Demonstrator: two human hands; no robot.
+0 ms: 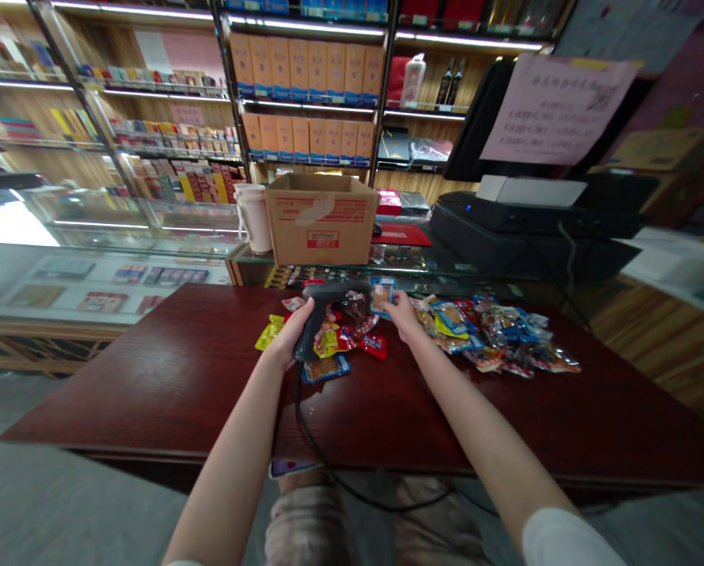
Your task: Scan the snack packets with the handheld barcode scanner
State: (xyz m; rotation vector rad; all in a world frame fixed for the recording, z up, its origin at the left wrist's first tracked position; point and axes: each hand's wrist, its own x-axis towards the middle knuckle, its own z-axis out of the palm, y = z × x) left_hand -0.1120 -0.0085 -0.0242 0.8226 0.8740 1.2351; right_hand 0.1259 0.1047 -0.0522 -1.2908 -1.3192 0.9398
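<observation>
My left hand point(296, 333) is closed round the grip of a black barcode scanner point(311, 322), whose head points right. In my right hand point(402, 314) is a small blue-edged snack packet point(382, 295), pinched upright in front of the scanner head. Beneath and around the scanner lie several snack packets, among them a yellow one point(267, 333), a red one point(375, 347) and a flat blue-edged one point(326, 368). To the right of my right hand spreads a larger heap of mixed snack packets point(499, 330). The scanner's cable point(302, 417) drops over the table's front edge.
A dark red wooden table point(168, 385) carries all this. Behind it, on a glass counter, stand an open cardboard box point(322, 224), a white cup point(256, 220) and black checkout equipment point(528, 228). Shelves of boxed goods point(310, 67) line the back. A phone point(293, 468) lies near my lap.
</observation>
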